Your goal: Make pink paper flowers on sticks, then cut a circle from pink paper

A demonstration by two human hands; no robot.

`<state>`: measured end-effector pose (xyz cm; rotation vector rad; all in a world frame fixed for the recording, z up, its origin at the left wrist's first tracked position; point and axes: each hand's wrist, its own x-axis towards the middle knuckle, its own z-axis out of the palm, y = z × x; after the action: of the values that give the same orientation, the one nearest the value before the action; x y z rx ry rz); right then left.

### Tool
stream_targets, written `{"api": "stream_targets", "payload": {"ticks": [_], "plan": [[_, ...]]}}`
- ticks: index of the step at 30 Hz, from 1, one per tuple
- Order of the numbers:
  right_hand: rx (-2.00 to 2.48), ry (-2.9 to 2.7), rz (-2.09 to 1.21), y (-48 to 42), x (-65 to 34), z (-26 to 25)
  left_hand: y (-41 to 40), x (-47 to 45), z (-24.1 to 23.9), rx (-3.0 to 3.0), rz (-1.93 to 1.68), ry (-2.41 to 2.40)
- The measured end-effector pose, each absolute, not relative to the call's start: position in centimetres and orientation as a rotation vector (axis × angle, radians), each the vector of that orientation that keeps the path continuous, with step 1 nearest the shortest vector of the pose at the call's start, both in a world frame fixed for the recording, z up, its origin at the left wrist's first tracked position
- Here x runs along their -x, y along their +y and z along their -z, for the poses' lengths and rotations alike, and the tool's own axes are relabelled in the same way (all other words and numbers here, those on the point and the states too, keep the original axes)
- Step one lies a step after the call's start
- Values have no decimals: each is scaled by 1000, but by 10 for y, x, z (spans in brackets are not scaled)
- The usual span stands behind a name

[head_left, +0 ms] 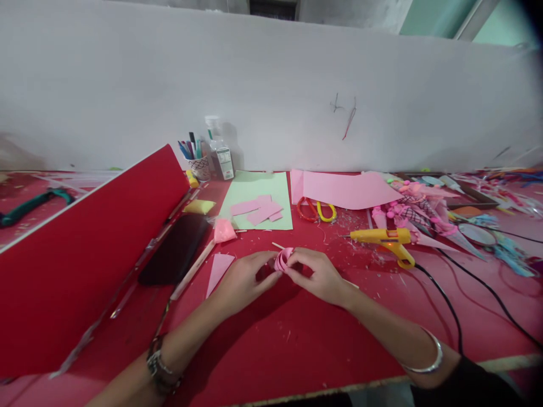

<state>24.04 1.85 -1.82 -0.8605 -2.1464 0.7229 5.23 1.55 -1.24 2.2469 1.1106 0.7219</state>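
Observation:
A pink paper strip (280,262), curled into a loose coil, is pinched between both hands above the red table. My left hand (245,278) grips its left side with thumb and fingertips. On the other side, my right hand (319,277) has thumb and forefinger closed on the coil. A thin stick, partly hidden, lies behind and beneath my hands. Just left of my left hand lies a pink paper triangle (219,270). Farther back, several pink paper pieces (266,213) rest on a light green sheet (278,183).
On the right lie a yellow glue gun (377,236) with a black cable, and pink paper cones (424,212). Scissors (332,218) sit partly under a large pink sheet (348,189). A red board (106,243) leans at left beside a dark phone (176,249). A pen cup (199,168) stands behind.

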Motion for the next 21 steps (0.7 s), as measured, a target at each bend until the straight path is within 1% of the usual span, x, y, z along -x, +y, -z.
{"api": "stream_targets", "payload": {"ticks": [7, 21], "plan": [[887, -2139, -679, 18, -239, 19, 15, -54, 11, -2209, -715, 1059], [886, -2115, -738, 17, -238, 18, 15, -52, 10, -2327, -639, 1158]]}}
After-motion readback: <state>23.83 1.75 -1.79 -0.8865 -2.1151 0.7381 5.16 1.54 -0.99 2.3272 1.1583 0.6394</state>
